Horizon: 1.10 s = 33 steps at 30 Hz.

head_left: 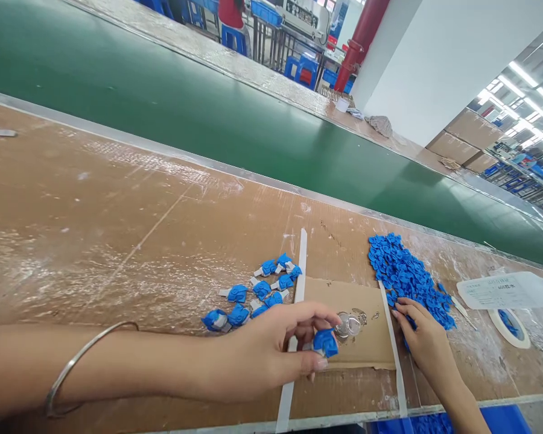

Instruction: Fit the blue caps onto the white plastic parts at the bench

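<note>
My left hand [294, 346] grips a small blue plastic piece [326, 342] between thumb and fingers, above the left edge of a cardboard sheet. Behind its wrist lies a group of similar blue pieces with whitish tabs [261, 289]. My right hand [423, 337] is at the near left edge of a heap of small blue parts [402, 271], thumb and fingertips pinched around a blue part there. A small round clear dish [349, 324] sits on the cardboard sheet [335, 292] between my hands, with dark wet-looking spots beside it.
White strips [301, 259] run along both sides of the cardboard. A labelled translucent bottle [502, 290] lies to the right, beside a roll of tape [509, 328]. A green conveyor belt [235, 114] runs beyond the brown worktop. Under the front edge is a blue bin [507, 419].
</note>
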Each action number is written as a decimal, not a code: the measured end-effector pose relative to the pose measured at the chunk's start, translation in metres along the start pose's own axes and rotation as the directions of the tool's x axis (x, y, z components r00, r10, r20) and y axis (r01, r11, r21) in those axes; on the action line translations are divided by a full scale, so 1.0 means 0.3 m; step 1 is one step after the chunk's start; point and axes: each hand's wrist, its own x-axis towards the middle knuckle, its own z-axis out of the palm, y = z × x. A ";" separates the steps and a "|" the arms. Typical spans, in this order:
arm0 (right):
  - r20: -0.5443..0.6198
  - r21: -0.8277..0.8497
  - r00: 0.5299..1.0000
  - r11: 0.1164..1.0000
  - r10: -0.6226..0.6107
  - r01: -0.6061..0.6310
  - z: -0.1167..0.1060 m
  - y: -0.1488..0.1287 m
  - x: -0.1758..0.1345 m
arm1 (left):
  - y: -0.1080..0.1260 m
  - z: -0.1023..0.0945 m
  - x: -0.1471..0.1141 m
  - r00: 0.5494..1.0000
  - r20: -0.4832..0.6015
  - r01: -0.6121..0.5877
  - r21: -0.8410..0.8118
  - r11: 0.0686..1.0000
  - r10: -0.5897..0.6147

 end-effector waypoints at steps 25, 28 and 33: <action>-0.007 0.761 0.998 0.648 0.054 -0.030 -0.060 -0.442 -0.039 | -0.111 0.021 0.032 0.994 0.022 0.098 -0.583 0.807 -0.105; -0.025 0.888 0.995 0.459 0.100 -0.024 -0.027 -0.493 -0.057 | -0.108 0.025 0.031 0.993 0.032 0.109 -0.616 0.780 -0.113; -0.071 0.901 0.989 0.434 0.132 0.007 0.018 -0.543 -0.060 | -0.112 0.030 0.031 0.994 0.025 0.094 -0.646 0.758 -0.102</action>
